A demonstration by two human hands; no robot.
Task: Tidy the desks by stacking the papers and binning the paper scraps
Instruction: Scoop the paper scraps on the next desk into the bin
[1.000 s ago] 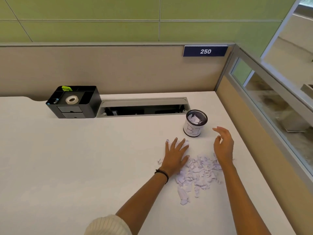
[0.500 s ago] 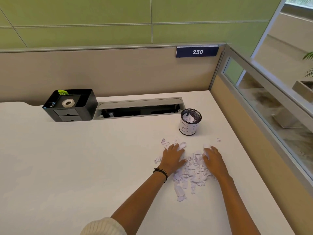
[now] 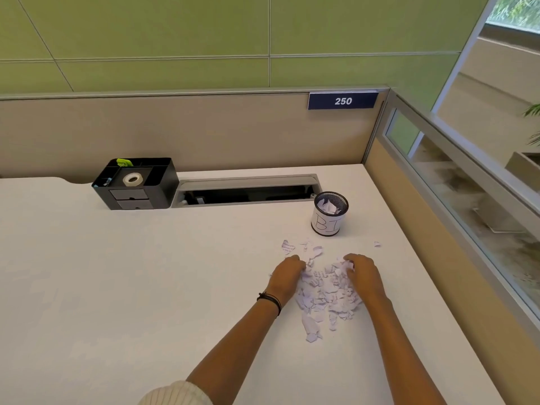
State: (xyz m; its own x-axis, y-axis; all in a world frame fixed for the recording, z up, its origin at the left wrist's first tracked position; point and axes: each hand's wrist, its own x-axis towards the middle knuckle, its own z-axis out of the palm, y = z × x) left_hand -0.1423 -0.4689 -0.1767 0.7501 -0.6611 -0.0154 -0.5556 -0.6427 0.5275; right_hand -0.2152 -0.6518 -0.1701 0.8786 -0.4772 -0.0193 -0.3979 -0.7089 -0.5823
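A heap of torn white paper scraps (image 3: 327,290) lies on the white desk (image 3: 117,287), right of centre. My left hand (image 3: 287,273) has its fingers curled into the left side of the heap, and my right hand (image 3: 361,273) grips scraps at the heap's right side. A few loose scraps (image 3: 288,247) lie just beyond the hands, and one scrap (image 3: 377,244) lies apart to the right. Behind them stands a small black mesh bin (image 3: 330,214) with a white label, holding some scraps.
A black desk organiser (image 3: 136,184) with a tape roll sits at the back left. A grey cable tray (image 3: 248,190) with its flap open runs along the back edge. A beige partition with a glass panel (image 3: 455,206) borders the desk on the right.
Both hands came down from flat and spread to curled, drawing the scraps inward into a tighter heap. The right hand dropped from near the bin onto the pile.
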